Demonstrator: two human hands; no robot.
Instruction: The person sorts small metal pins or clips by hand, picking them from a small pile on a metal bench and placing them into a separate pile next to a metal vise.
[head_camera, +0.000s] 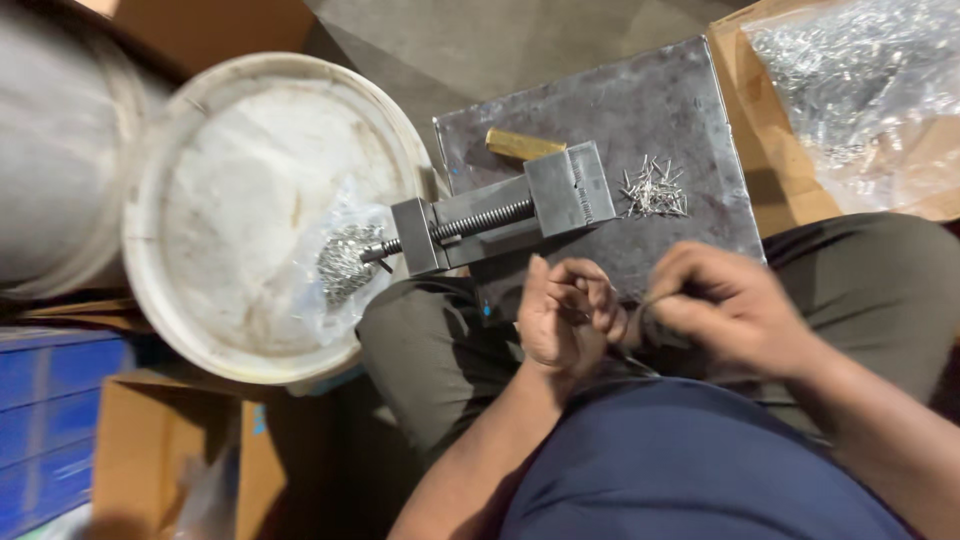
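Observation:
My left hand (562, 318) and my right hand (722, 308) meet over my lap, fingers pinched together around a thin metal pin (655, 296) held between them. Just beyond them lies a grey metal plate (610, 100) carrying a small steel vise (505, 215) with a threaded screw. A loose heap of small metal pins (653, 189) lies on the plate to the right of the vise. A brass-coloured block (522, 145) sits behind the vise.
A white bucket lid (250, 130) at left bears a clear bag of small metal parts (345, 262). A clear bag of shiny pins (860, 90) rests on cardboard at top right. A cardboard box (160, 440) and blue crate (50, 420) stand at lower left.

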